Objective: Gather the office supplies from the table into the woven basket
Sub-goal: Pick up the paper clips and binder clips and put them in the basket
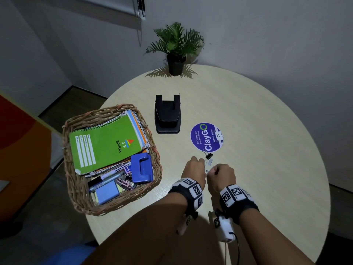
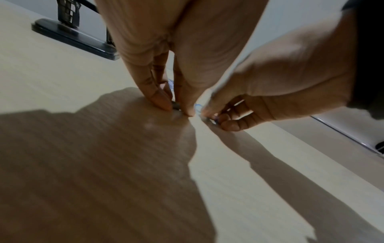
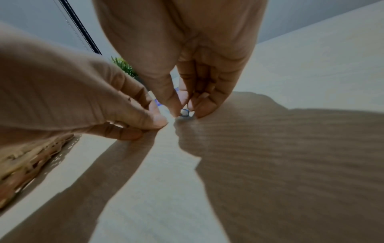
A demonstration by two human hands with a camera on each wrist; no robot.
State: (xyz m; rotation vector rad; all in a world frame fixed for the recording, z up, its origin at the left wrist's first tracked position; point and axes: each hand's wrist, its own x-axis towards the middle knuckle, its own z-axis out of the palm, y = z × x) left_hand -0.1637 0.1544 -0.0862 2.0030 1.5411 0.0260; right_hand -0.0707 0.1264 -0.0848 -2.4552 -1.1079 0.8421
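Both my hands are down on the pale round wooden surface [image 1: 248, 111], low centre of the head view, working the last small clips. My left hand [image 1: 193, 169] pinches a small metal clip against the surface between thumb and fingertips [image 2: 164, 102]; my right hand [image 1: 221, 175] pinches a small blue wire paper clip [image 2: 197, 107]. The black binder clip [image 1: 209, 155] lies just above them, untouched. To do this well, I judge, I should tip each clip onto its edge before lifting, since flat wire slips.

The brown woven basket [image 1: 76, 197], left of centre, already holds the green notebook [image 1: 105, 146] printed "JF SPIRAL". The black hole punch [image 1: 167, 115] sits above centre. The round blue sticker [image 1: 206, 136] reads "ClayGo", "Clean as you go".
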